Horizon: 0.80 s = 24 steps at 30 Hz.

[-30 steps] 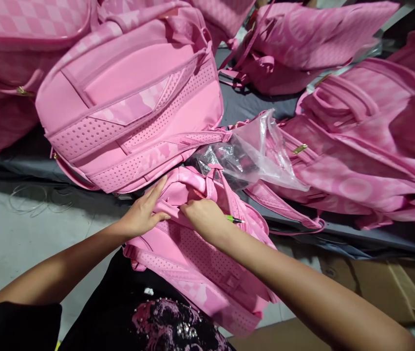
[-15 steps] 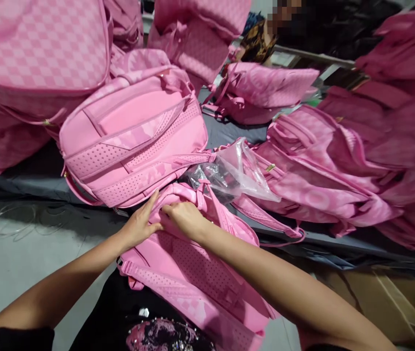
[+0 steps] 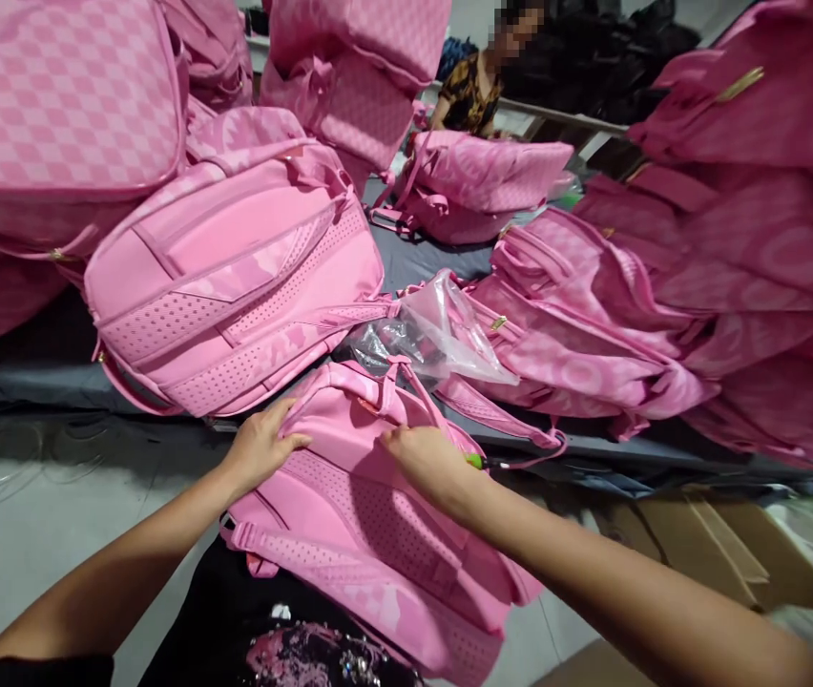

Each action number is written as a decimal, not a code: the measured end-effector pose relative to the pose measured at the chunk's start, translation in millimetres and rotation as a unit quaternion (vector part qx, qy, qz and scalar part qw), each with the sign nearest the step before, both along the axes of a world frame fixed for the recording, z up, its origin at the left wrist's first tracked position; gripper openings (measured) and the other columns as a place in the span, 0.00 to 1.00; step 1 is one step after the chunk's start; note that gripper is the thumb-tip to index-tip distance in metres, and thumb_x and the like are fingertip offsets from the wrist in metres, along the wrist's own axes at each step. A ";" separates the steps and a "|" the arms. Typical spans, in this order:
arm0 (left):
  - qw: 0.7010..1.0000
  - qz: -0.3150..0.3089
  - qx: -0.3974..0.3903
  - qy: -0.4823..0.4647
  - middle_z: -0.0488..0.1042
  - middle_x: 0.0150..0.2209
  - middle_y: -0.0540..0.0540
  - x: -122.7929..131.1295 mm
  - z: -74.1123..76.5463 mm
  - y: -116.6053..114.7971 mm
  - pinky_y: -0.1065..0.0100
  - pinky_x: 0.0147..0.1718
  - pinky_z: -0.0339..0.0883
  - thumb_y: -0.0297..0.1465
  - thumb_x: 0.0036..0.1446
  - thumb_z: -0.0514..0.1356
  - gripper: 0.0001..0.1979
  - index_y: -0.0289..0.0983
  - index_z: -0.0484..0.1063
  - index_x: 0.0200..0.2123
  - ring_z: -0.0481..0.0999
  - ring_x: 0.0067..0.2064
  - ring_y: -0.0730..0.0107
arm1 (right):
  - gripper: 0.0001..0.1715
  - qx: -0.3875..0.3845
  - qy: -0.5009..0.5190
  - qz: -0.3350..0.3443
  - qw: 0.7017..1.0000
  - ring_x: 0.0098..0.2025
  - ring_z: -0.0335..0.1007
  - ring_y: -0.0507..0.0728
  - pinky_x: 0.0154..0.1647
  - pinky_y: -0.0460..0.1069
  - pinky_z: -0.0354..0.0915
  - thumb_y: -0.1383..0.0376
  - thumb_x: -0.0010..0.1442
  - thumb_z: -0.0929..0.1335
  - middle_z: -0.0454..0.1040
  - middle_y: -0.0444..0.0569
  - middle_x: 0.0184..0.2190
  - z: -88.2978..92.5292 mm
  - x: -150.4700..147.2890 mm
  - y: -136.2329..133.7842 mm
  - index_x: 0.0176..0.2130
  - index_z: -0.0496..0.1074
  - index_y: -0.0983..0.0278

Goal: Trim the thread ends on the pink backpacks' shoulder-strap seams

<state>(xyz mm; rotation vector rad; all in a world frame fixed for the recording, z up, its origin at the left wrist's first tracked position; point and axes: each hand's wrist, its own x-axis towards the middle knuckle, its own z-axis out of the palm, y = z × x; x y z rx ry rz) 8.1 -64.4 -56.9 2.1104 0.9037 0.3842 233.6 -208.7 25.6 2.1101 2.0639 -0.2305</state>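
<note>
A pink backpack (image 3: 370, 534) lies back side up across my lap and the table edge. My left hand (image 3: 260, 447) grips its upper left corner, thumb on top. My right hand (image 3: 427, 460) is closed around a green pen (image 3: 476, 462) and rests on the backpack's top near the carry handle (image 3: 349, 380). Crumpled clear plastic (image 3: 435, 329) lies just beyond the handle.
Several pink backpacks are piled on the dark table (image 3: 34, 377): one large one (image 3: 235, 277) straight ahead, a checkered one (image 3: 55, 105) at the left, more at the right (image 3: 699, 277). A person (image 3: 474, 86) sits at the far side. Cardboard boxes (image 3: 707, 553) stand under the table's right end.
My hands have parted: the left slid to the backpack's left corner, the right moved right along its top. The pen tip shows again. The camera has tilted up.
</note>
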 end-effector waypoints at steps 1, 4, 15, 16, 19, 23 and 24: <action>1.000 -0.003 -0.004 -0.001 0.79 0.52 0.40 0.7 -1.3 -1.0 0.52 0.55 0.72 0.36 0.58 0.65 0.26 0.35 0.69 0.59 0.80 0.52 0.51 | 0.15 0.000 0.008 -0.003 1.000 0.28 0.78 0.58 0.30 0.49 0.67 0.79 0.61 0.65 0.81 0.54 0.27 4.4 4.9 -3.0 0.32 0.78 0.66; 0.999 -0.031 0.005 -0.015 0.74 0.61 0.39 -1.8 -9.2 -11.5 0.53 0.60 0.70 0.40 0.56 0.68 0.34 0.36 0.65 0.63 0.76 0.60 0.52 | 0.12 0.065 0.071 -0.041 0.994 0.33 0.79 0.56 0.33 0.47 0.66 0.70 0.67 0.64 0.82 0.49 0.32 27.5 19.4 2.3 0.40 0.78 0.62; 0.854 0.208 0.474 0.059 0.60 0.68 0.31 -9.0 167.8 114.6 0.41 0.66 0.59 0.45 0.57 0.67 0.47 0.31 0.53 0.71 0.61 0.68 0.38 | 0.22 0.071 0.158 -0.155 0.973 0.46 0.79 0.64 0.44 0.53 0.69 0.56 0.65 0.67 0.82 0.57 0.46 36.8 72.9 34.0 0.52 0.77 0.65; 0.872 0.190 0.434 0.122 0.64 0.66 0.31 -2.6 183.7 137.2 0.40 0.62 0.63 0.46 0.56 0.66 0.46 0.32 0.54 0.70 0.65 0.65 0.37 | 0.26 0.062 0.183 -0.152 0.969 0.49 0.79 0.66 0.47 0.54 0.70 0.52 0.64 0.67 0.81 0.58 0.49 32.5 76.3 24.9 0.54 0.77 0.65; 0.875 0.202 0.371 0.238 0.67 0.63 0.29 13.2 199.5 181.4 0.39 0.56 0.66 0.52 0.54 0.64 0.48 0.30 0.57 0.69 0.66 0.62 0.34 | 0.41 0.033 0.222 -0.200 0.954 0.58 0.73 0.70 0.57 0.58 0.67 0.44 0.55 0.71 0.76 0.62 0.58 15.1 89.8 -14.1 0.58 0.74 0.67; 0.865 0.233 0.370 0.246 0.67 0.63 0.29 14.6 184.5 186.7 0.43 0.58 0.64 0.57 0.55 0.61 0.49 0.30 0.56 0.69 0.65 0.62 0.34 | 0.52 -0.019 0.256 -0.277 0.926 0.56 0.75 0.73 0.54 0.58 0.69 0.39 0.48 0.72 0.78 0.62 0.55 -18.1 102.8 -59.3 0.62 0.71 0.66; 0.863 0.247 0.369 0.241 0.68 0.62 0.29 13.8 182.1 182.9 0.44 0.58 0.64 0.57 0.56 0.60 0.48 0.29 0.58 0.68 0.66 0.62 0.34 | 0.50 -0.011 0.259 -0.282 0.924 0.54 0.77 0.72 0.52 0.58 0.70 0.38 0.48 0.71 0.79 0.61 0.53 -26.3 104.7 -64.1 0.61 0.73 0.64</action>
